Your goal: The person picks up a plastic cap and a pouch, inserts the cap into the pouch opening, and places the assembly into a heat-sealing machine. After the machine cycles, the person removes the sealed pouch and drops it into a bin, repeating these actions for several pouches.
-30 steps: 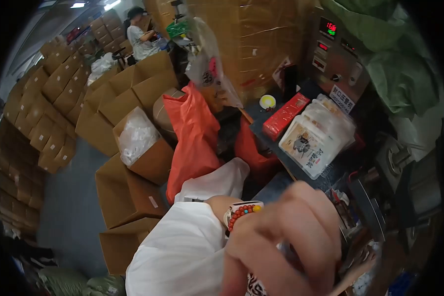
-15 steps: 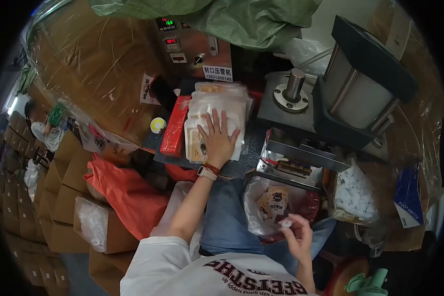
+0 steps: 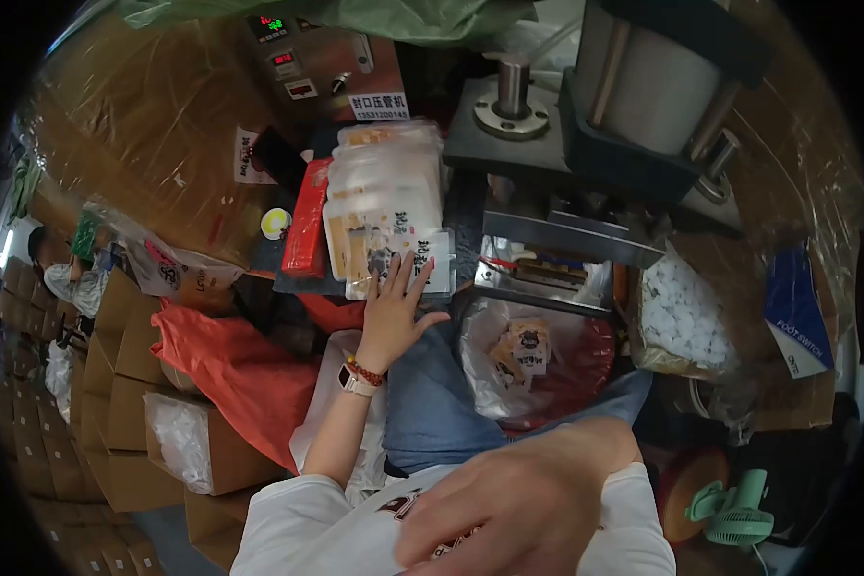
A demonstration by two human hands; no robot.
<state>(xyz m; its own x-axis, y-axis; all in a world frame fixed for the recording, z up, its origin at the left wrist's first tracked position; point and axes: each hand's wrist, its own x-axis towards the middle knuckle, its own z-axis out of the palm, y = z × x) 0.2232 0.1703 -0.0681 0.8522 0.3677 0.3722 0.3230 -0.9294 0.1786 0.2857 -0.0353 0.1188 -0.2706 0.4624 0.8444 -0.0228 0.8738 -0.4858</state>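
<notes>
- Right hand [image 3: 514, 499]: nearest the lens, blurred, fingers bent — can't tell if they grip anything. Hides part of the white printed T-shirt [image 3: 302, 528].
- Round red basin lined with clear plastic film [image 3: 600, 355]: in front of the lap, a few small printed packets [image 3: 530, 344] lying inside.
- Left hand [image 3: 398, 302]: fingers spread, loose, not clenched; tips on the near end of the stack, thumb stuck out sideways.
- Flat pale printed plastic pouches [image 3: 384, 206]: overlapping stack on the dark-topped table [image 3: 464, 230], near end under the left fingertips. Probably light, thin, bendy, slick; top ones may slide. Best hold: pinch one at a near edge or corner, other palm flat to steady the rest.
- Long glossy red box [image 3: 307, 226]: just beside the stack's left side — likely blocks a grip from there.
- Bulky black-and-steel press [image 3: 634, 125]: right of the stack, crowds reach on that side.
- Small white plastic pieces [image 3: 686, 307]: heaped in a container, right of the press.
- Steel control panel with lit digits [image 3: 322, 82]: behind the stack.
- Far left: brown cardboard cartons [image 3: 29, 413], another person [image 3: 67, 283].
</notes>
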